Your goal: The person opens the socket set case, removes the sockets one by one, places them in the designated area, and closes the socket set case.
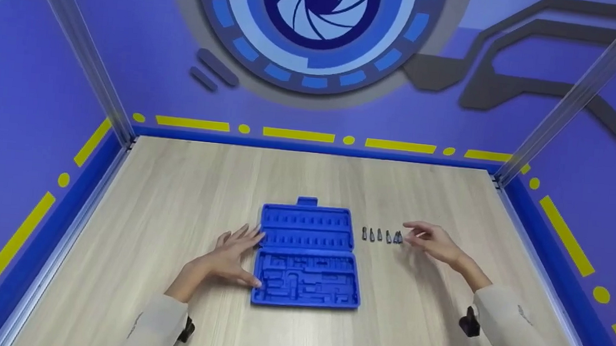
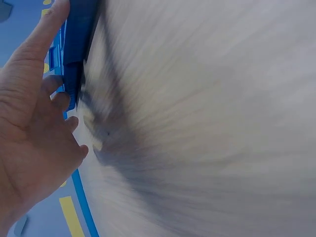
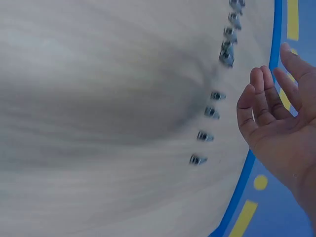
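Observation:
A blue plastic tool case lies unfolded on the table, its moulded slots bare in both halves. My left hand rests at the case's left side, fingers spread, with the thumb on the lower half's edge and fingertips by the upper half. The left wrist view shows this hand beside the case's side wall. Right of the case, several small metal bits stand in a row. My right hand hovers at the row's right end, fingers loosely bent. In the right wrist view nothing shows between its fingers.
A pale wood-grain table carries everything. Blue panels with yellow markings wall it in at the back and both sides. Clear posts rise at the back corners. The case's latch tab points toward the back wall.

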`<state>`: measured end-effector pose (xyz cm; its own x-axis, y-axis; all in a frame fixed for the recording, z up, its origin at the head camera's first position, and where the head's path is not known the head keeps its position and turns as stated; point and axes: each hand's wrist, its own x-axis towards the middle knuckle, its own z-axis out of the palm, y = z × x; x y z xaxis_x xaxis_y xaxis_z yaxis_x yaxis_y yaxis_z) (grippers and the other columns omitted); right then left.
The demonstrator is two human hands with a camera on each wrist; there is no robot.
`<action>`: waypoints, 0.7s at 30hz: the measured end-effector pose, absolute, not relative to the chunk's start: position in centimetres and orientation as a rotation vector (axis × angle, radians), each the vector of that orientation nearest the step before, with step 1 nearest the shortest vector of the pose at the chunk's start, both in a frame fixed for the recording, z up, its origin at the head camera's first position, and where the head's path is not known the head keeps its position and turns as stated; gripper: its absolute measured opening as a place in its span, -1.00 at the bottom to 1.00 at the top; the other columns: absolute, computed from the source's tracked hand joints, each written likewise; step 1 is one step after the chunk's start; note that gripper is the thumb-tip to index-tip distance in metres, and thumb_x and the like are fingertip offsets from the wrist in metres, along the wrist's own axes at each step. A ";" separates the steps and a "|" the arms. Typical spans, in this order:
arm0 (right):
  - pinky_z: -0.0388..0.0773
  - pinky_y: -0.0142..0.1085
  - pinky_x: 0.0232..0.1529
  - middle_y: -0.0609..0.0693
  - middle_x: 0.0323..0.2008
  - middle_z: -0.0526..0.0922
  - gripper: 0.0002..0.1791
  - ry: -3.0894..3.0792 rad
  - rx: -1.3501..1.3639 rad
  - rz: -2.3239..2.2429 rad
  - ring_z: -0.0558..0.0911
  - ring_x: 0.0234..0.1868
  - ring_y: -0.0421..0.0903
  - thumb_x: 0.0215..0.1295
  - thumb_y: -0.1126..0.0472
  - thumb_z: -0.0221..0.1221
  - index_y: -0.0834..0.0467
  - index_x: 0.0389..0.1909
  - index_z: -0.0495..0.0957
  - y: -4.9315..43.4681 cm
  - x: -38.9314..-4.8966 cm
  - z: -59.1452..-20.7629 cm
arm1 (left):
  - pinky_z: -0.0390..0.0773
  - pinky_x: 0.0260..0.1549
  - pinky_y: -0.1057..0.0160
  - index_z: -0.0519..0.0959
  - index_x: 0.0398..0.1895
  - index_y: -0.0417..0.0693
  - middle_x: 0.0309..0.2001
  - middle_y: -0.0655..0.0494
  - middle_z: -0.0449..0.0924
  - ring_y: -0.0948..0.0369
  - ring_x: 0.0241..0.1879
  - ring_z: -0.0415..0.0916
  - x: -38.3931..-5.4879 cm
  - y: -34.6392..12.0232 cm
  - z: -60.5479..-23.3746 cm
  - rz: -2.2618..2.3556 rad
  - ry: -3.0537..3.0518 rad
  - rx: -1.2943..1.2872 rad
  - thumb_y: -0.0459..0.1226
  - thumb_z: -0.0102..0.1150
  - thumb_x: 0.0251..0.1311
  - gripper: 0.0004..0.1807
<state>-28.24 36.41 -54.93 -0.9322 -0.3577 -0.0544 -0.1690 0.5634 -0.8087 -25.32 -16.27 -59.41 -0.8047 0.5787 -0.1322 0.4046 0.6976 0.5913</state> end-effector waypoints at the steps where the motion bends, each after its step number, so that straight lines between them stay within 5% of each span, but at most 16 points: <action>1: 0.64 -0.39 -0.26 0.36 -0.04 0.65 -0.49 2.572 -0.459 -1.311 0.66 -0.23 -0.18 0.48 0.23 0.20 0.45 0.31 0.43 35.8 -28.3 -55.0 | -0.31 0.48 -0.48 -0.01 0.64 -0.10 0.67 -0.15 -0.21 -0.28 0.64 -0.35 -25.3 -16.3 -59.3 0.792 2.598 0.769 0.22 0.58 -0.16 0.38; 9: 0.69 -0.30 -0.19 0.40 -0.01 0.65 -0.50 2.462 -0.526 -1.372 0.69 -0.15 -0.08 0.45 0.29 0.20 0.46 0.31 0.42 32.3 -28.2 -56.3 | -0.34 0.51 -0.42 -0.03 0.66 -0.03 0.67 -0.09 -0.18 -0.23 0.65 -0.35 -25.6 -16.4 -59.0 0.871 2.551 0.715 0.22 0.57 -0.15 0.38; 16: 0.70 0.13 0.00 0.55 0.09 0.55 -0.41 2.290 -0.482 -1.518 0.73 -0.06 0.27 0.48 0.31 0.16 0.53 0.40 0.27 29.7 -28.7 -57.5 | 0.10 0.54 -0.25 0.12 0.61 -0.11 0.57 -0.21 0.18 -0.19 0.58 0.08 -27.0 -16.5 -59.5 1.344 2.534 0.506 0.02 0.49 0.13 0.07; 21: 0.63 0.17 0.15 0.60 0.21 0.45 -0.36 2.173 -0.446 -1.631 0.68 0.11 0.31 0.50 0.37 0.11 0.55 0.46 0.13 27.8 -29.2 -58.0 | 0.33 0.44 -0.20 0.18 0.58 -0.21 0.49 -0.31 0.29 -0.23 0.47 0.29 -28.1 -16.4 -59.4 1.592 2.406 0.415 -0.16 0.38 0.28 -0.12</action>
